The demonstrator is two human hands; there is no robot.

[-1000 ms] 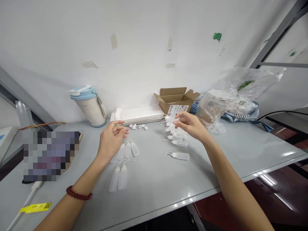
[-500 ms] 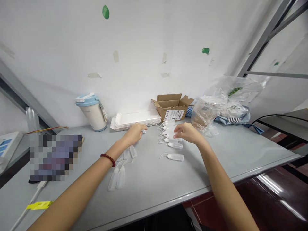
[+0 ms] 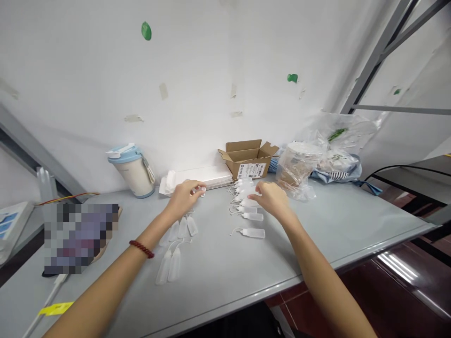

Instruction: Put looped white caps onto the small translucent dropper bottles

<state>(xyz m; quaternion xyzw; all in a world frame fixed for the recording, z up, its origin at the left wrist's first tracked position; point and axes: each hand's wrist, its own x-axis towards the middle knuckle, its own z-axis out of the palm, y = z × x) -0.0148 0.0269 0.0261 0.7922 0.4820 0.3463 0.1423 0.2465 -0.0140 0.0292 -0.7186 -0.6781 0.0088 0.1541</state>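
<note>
Left hand (image 3: 183, 199) reaching over a grey table (image 3: 218, 267), fingers pinching a small white cap (image 3: 202, 190), right hand (image 3: 273, 198) arched with fingers curled, grip unclear, just above translucent squeeze bottles (image 3: 252, 233) lying flat

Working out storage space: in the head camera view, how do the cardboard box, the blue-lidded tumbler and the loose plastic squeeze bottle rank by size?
1. cardboard box
2. blue-lidded tumbler
3. plastic squeeze bottle, which lies nearer the camera, so it may really be smaller than it looks.
</note>
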